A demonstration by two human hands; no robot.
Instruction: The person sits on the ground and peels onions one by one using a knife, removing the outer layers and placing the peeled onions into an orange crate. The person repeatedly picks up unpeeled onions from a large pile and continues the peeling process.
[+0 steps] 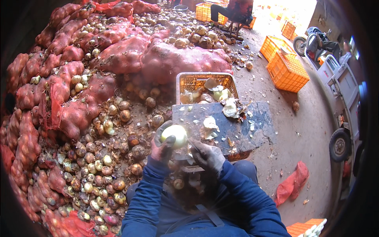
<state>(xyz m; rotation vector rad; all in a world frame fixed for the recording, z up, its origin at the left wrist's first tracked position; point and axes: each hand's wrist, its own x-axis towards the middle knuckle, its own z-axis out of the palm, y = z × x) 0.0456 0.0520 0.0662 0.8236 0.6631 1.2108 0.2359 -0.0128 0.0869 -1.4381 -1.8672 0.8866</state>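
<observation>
My left hand (pixel 161 145), in a dirty glove with dark fingertips, grips a pale peeled onion (pixel 175 136) from its left side. Close to the onion's right side is my gloved right hand (pixel 208 155), its fingers curled; whether it holds a small tool is hidden. Under and beyond both hands lies a worn dark board (pixel 192 115), strewn with onion skin scraps (pixel 210 123). A larger clump of peel (pixel 230 108) lies at its far edge. Behind the board, a plastic crate (pixel 207 74) holds onion peelings and pale onion pieces.
Loose onions (pixel 97 177) cover the floor at left, beside stacked red mesh sacks of onions (pixel 118 56). Orange crates (pixel 287 71) stand at right, near a parked cargo vehicle (pixel 340 142). A red mesh sack (pixel 293 183) lies on the floor. Another person (pixel 237 11) sits at the back.
</observation>
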